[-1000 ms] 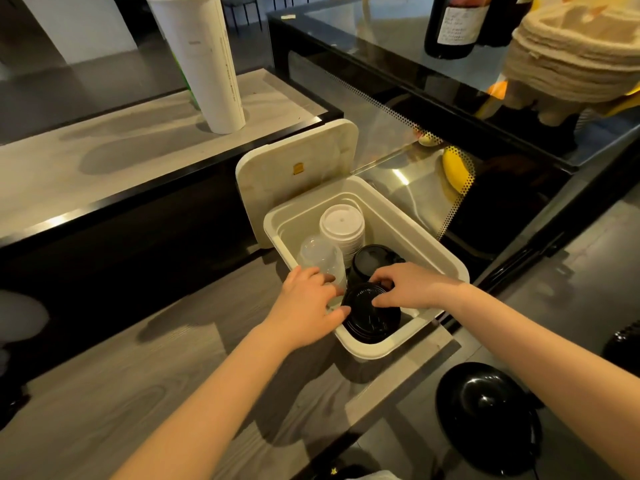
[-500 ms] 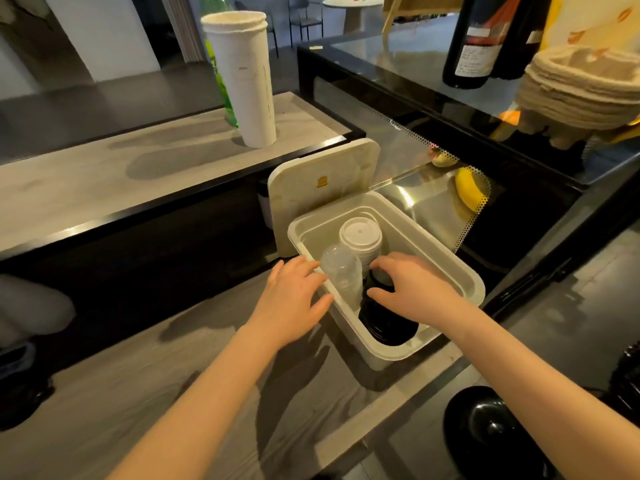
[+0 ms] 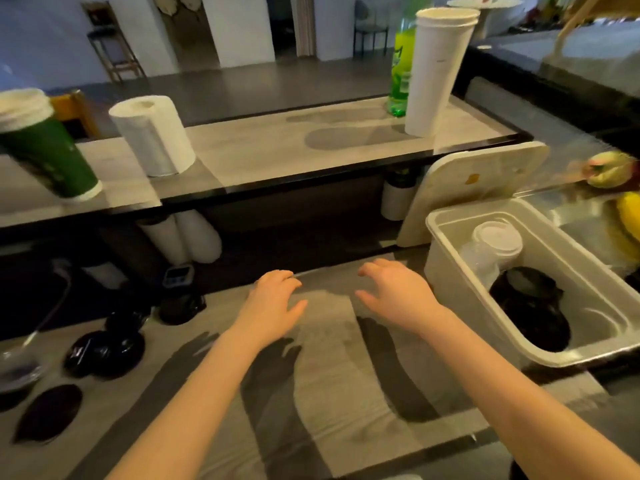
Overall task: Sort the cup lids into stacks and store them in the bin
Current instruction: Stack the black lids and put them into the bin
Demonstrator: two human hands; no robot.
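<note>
Cup lids are sitting in two places right now. Inside the white bin [image 3: 446,237] at the right end of the surface [image 3: 332,393], a white stack [image 3: 497,239] and a clear stack [image 3: 479,261] are standing together at the far end. A black stack [image 3: 530,306] is resting just in front of them, tilted as far as the blur lets me tell. Loose black lids [image 3: 104,355] are lying well apart from the bin at the far left of the surface, some overlapping.

The left hand [image 3: 273,306] and right hand [image 3: 394,292] are hovering side by side over bare wood between the bin and those lids. Each grip is apart, fingers loosely spread, holding nothing.

To my eye the person is standing between one drop-off and the next pick-up, with the job looking partly done. The next move is calling for a reach to the left, gathering the loose lids, nesting them the same way up and carrying them to the black stack.

The surface is showing grey wood grain striped with arm shadows. Behind it a raised shelf [image 3: 311,140] is carrying a paper towel roll [image 3: 152,136], green paper cups [image 3: 48,157], a green bottle [image 3: 401,64] and tall white paper cups [image 3: 436,71]. The bin's cover [image 3: 478,181] is leaning just behind the bin, and bananas [image 3: 630,220] are showing at the far right. Beyond, the room is looking dim, with dark flooring, white walls and a few chairs.
</note>
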